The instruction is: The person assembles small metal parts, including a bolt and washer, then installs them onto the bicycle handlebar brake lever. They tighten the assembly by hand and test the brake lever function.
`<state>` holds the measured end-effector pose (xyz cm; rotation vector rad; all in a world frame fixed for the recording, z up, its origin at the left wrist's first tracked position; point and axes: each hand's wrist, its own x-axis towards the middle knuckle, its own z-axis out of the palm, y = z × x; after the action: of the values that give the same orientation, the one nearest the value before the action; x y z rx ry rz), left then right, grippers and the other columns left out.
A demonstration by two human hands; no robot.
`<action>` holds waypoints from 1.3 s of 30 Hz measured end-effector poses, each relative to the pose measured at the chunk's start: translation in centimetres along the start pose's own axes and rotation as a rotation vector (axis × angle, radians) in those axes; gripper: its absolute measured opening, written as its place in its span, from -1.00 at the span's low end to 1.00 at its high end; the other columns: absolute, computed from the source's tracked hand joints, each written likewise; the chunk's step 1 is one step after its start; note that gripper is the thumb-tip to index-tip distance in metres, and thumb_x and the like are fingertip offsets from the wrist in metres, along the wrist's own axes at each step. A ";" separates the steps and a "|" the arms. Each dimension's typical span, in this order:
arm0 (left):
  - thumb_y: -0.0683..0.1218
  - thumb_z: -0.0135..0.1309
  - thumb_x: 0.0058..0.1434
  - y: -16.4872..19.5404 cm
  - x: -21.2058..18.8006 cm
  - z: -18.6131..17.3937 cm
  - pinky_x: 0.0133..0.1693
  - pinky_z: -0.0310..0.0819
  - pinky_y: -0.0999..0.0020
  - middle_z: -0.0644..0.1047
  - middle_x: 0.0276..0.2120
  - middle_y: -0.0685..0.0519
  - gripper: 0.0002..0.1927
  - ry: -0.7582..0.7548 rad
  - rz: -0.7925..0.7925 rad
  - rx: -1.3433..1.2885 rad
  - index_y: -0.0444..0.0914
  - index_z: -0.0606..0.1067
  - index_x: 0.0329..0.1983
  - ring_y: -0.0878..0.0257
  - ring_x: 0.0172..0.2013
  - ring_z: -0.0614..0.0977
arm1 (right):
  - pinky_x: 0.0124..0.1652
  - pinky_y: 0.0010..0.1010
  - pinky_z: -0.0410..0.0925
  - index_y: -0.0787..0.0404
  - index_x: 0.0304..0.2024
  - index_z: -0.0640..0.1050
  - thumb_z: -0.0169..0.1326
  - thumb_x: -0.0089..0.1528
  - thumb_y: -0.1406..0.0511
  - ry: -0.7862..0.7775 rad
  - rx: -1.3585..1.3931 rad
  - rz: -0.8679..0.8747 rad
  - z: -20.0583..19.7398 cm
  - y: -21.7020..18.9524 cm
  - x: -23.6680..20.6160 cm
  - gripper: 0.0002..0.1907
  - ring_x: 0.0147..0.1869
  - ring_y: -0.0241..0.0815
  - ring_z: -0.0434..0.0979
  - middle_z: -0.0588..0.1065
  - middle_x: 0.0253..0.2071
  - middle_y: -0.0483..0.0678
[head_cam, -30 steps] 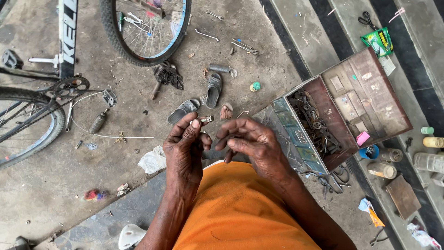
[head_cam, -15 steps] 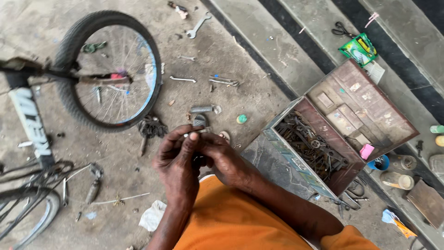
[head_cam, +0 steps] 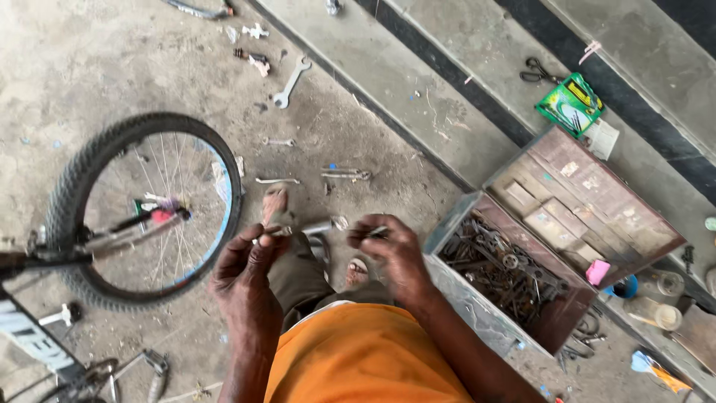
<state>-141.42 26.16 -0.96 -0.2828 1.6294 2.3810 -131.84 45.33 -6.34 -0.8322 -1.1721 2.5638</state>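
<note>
Toolbox (head_cam: 477, 224) open beside right hand (head_cam: 391, 250), full of metal tools (head_cam: 496, 276).

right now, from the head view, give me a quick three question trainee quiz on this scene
1. True or false: the lid of the metal toolbox is open.
2. Which lies farthest from the left hand: A the bicycle wheel, B the black scissors, C the large spanner?
3. What does the right hand pinch?

Key: 1 true. 2 B. 3 a small thin metal part; its kind cannot be told.
</note>
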 end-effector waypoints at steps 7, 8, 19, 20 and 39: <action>-0.27 0.22 0.27 -2.4 17.6 6.7 -0.12 0.64 0.26 0.65 -0.23 -0.09 -0.83 -0.120 -0.124 0.019 -0.39 0.60 -0.07 0.15 -0.25 0.70 | -0.08 -0.19 0.48 0.40 -0.11 0.53 0.08 0.19 0.56 0.533 0.021 -0.021 -11.7 1.8 14.6 -0.79 -0.15 0.05 0.63 0.58 -0.24 0.16; -0.27 0.22 0.28 -1.8 20.2 7.7 -0.12 0.63 0.27 0.65 -0.22 -0.09 -0.84 -0.147 -0.156 0.012 -0.39 0.61 -0.08 0.14 -0.25 0.70 | -0.05 -0.18 0.50 0.41 -0.13 0.53 0.09 0.16 0.59 0.575 -0.009 -0.032 -13.1 2.8 16.0 -0.78 -0.14 0.03 0.63 0.57 -0.25 0.13; -0.22 0.17 0.33 8.4 44.6 16.3 -0.12 0.72 0.18 0.66 -0.18 -0.15 -0.85 -0.198 0.050 0.176 -0.31 0.59 -0.05 0.11 -0.22 0.74 | -0.24 -0.19 0.59 0.48 -0.22 0.54 0.07 0.20 0.58 0.662 -0.090 0.187 -15.3 1.2 39.6 -0.90 -0.30 0.00 0.62 0.55 -0.34 0.15; -0.21 0.16 0.33 8.4 45.5 16.5 -0.13 0.72 0.19 0.66 -0.17 -0.15 -0.84 -0.195 0.047 0.183 -0.31 0.59 -0.05 0.11 -0.21 0.74 | -0.25 -0.17 0.60 0.47 -0.23 0.53 0.05 0.19 0.59 0.669 -0.089 0.199 -14.9 0.3 42.0 -0.89 -0.32 0.01 0.62 0.55 -0.35 0.15; -0.21 0.17 0.24 3.0 53.5 25.6 -0.16 0.68 0.27 0.69 -0.22 -0.12 -0.73 0.284 -0.192 0.187 -0.40 0.59 -0.01 0.16 -0.27 0.72 | -0.20 -0.20 0.57 0.66 -0.13 0.42 0.03 0.19 0.63 0.965 -0.210 0.032 -18.9 -28.9 77.8 -0.80 -0.30 0.08 0.66 0.54 -0.20 0.26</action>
<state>-193.88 53.82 -4.83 -0.7331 1.8360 2.1040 -186.37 107.53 -26.57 -1.8316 -1.0610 1.6361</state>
